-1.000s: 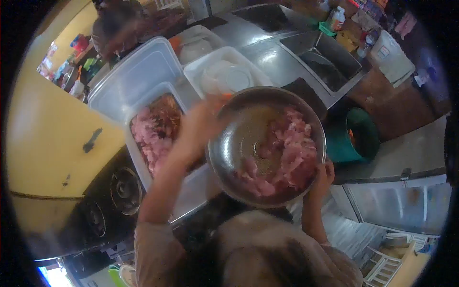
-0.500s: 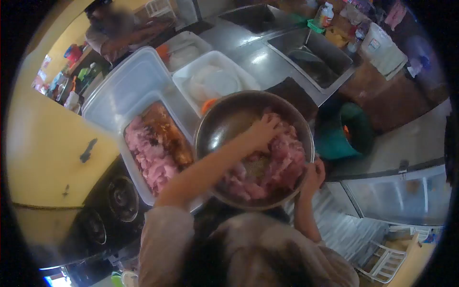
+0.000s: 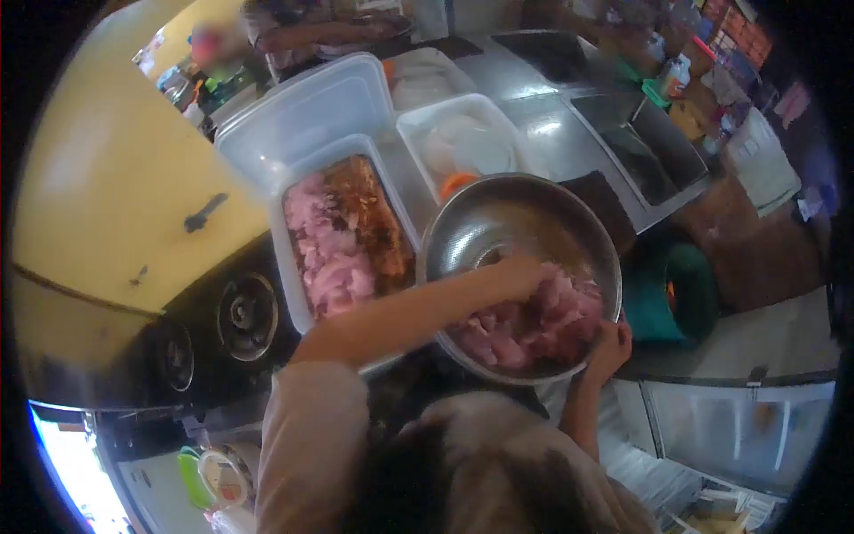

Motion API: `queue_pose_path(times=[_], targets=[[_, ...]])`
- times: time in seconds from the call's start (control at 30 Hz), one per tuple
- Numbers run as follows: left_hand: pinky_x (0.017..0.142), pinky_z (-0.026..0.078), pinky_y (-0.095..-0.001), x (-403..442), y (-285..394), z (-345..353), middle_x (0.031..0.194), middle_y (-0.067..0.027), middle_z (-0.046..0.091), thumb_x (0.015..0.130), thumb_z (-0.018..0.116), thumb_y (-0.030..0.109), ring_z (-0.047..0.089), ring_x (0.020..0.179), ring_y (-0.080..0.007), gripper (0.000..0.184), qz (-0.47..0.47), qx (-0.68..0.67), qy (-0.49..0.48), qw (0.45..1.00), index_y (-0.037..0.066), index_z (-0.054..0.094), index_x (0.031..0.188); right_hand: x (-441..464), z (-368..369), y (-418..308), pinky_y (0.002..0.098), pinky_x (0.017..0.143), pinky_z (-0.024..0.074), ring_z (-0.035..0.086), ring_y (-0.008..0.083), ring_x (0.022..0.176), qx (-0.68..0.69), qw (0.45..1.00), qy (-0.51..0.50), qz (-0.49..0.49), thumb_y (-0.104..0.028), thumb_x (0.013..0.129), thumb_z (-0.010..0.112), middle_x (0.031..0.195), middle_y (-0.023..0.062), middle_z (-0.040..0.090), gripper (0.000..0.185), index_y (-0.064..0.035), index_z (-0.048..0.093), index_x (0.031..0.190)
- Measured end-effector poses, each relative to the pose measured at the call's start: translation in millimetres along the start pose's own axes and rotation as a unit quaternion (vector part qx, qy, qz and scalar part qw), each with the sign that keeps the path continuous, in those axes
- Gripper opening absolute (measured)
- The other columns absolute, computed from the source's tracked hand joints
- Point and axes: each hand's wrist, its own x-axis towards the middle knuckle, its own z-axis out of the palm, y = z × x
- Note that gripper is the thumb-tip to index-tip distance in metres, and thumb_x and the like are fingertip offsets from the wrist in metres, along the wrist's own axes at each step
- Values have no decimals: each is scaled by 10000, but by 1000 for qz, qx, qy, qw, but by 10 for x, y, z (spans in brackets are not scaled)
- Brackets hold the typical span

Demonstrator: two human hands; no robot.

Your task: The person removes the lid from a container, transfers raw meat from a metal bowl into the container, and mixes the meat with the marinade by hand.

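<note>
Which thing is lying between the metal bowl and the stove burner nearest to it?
In the head view, the open plastic container with pink meat lies between the nearer burner and the metal bowl.

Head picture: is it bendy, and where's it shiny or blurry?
Head view: edges bow as through a fisheye, corners go black; same view: glare whitens patches of the steel counter and the metal bowl gleams inside; there too, the left hand looks soft.
</note>
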Motion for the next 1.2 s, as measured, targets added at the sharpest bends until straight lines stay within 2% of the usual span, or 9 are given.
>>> queue_pose_path(times=[0.13,0.23,0.43,0.6,0.83,0.93,1.0,1.07,1.2], targets=[[698,435,-355,-428,136,-387,827,-108,601,702,546,105,576,800,-243,301,40,-64,-28,997,106,551,1002,-19,-32,-25,210,500,323,375,81,563,4,999,-32,2,-55,651,527,627,-15,432,70,-36,468,616],[735,433,-322,-845,288,-802,889,-72,604,705,546,84,570,836,-190,343,-47,-190,39,980,72,529,1047,12,-28,50,210,497,326,373,77,562,70,997,-31,29,-45,658,518,628,-18,419,78,-43,448,623],[923,311,-295,-1935,180,-1353,1112,-104,507,693,535,31,437,1064,-154,264,-6,-336,229,914,29,524,957,61,-84,227,201,499,326,374,74,567,57,996,-69,-23,-49,685,509,645,-17,412,71,-50,444,655],[748,427,-292,-2543,-286,-1180,916,-81,566,686,552,68,551,838,-183,303,-263,-136,236,926,51,530,988,112,-141,290,248,590,375,425,108,655,57,996,-53,32,-71,688,519,723,15,495,64,-13,514,713],[705,449,-366,-2244,102,-1281,890,-111,585,629,629,210,564,828,-275,386,-377,29,163,911,87,545,985,35,-73,-5,200,547,332,398,78,614,-15,999,-40,18,-68,671,545,664,-21,426,61,-57,485,669],[677,464,-346,-1636,467,-1240,835,-103,598,655,640,194,584,752,-266,373,-147,174,209,951,61,571,996,25,-51,1,201,555,328,390,78,608,25,999,-11,35,-76,665,553,662,-23,427,68,-52,489,669],[729,447,-360,-1241,388,-951,882,-101,578,617,661,263,553,826,-293,405,-32,145,120,982,70,578,963,-61,-33,-175,202,567,331,396,80,620,41,997,-35,63,-71,670,549,669,-20,432,65,-47,489,668],[826,404,-396,-855,208,-646,1110,-151,482,581,688,333,470,1011,-341,612,-22,165,-147,975,77,500,1105,-82,-32,-222,202,576,331,397,79,630,37,996,-36,72,-62,672,543,676,-18,435,59,-43,487,667],[852,378,-484,-800,-42,65,1310,-239,186,553,705,350,290,1130,-479,885,-25,295,-35,954,83,273,1277,-17,-107,79,248,681,377,452,149,727,-84,996,-23,23,-98,700,542,778,40,487,135,-7,523,798]])
